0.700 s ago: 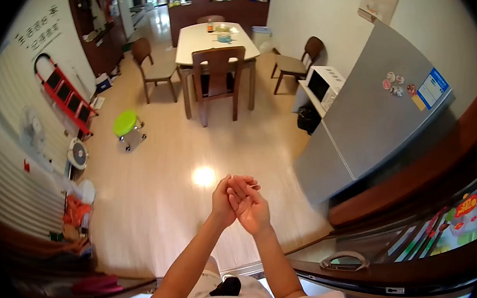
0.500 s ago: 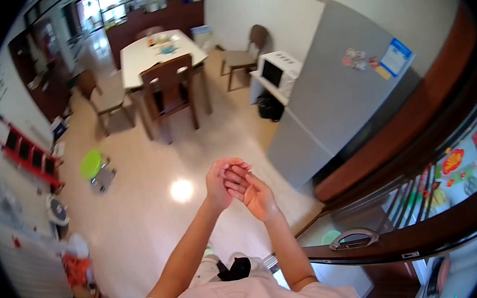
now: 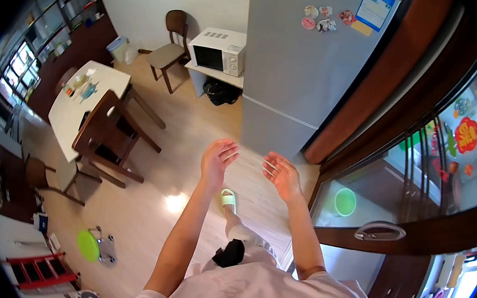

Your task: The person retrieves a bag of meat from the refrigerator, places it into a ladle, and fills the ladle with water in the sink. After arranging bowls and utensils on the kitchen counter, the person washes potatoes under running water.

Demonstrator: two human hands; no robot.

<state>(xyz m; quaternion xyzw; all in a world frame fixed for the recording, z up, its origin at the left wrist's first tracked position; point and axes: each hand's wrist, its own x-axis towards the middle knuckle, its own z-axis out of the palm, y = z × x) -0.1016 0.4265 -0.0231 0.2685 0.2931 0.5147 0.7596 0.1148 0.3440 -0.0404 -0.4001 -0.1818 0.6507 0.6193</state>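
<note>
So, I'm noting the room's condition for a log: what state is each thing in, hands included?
Left hand: open, fingers slightly bent, nothing visible in it
Right hand: open, fingers bent, nothing visible in it
Refrigerator: visible doors shut
Microwave: door shut
Green stool: upright
Chair beside the microwave: upright
Pale slipper: worn on a foot

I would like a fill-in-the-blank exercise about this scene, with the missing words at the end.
1. The left hand and the right hand do not touch; they are held ____.
2. In the picture, the microwave is to the ____ of the fridge.
3. The top of the stool is bright ____.
4. Besides black, the main colour of the ladder is ____.

Missing words: apart; left; green; red.
</note>
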